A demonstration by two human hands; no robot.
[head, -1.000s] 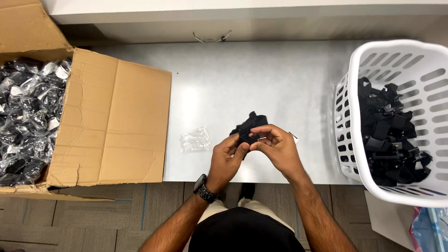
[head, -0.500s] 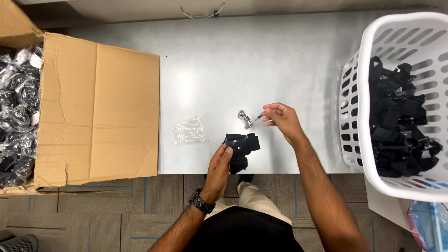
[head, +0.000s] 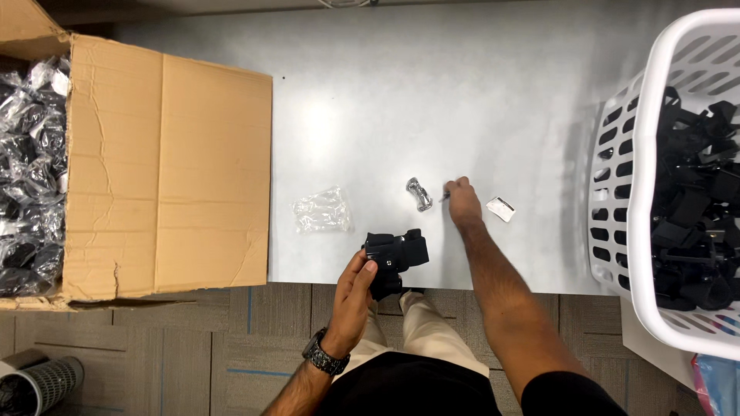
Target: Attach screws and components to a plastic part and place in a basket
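Left hand (head: 356, 296) grips black part (head: 395, 258); right hand (head: 463, 202) pinches on table (head: 432, 100).

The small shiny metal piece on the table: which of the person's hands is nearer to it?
Right. The right hand rests just beside the metal piece, not touching it; the left hand is lower, at the table edge, holding a black part.

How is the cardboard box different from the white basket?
The cardboard box is brown with solid walls and an open flap; the basket is white plastic with slotted walls. The box stands at the table's left end and holds parts in clear bags; the basket, at the right end, holds bare black parts. Both are open and well filled.
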